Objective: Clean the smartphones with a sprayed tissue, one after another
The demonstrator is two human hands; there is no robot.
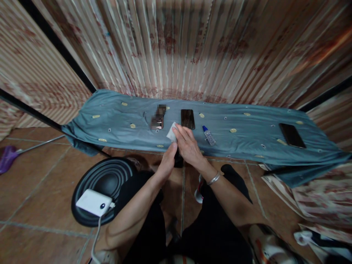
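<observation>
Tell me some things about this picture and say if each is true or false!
1. The right hand presses a white cloth. True.
2. The small bottle has a red cap. False: its cap is blue.
3. Two dark phones lie on the blue sheet, one by the hands, one far right. True.
4. The white power bank lies on the sheet. False: it rests on a round black stool below.
5. The left hand holds the bottle. False: it is beside the right hand, apart from the bottle.
</observation>
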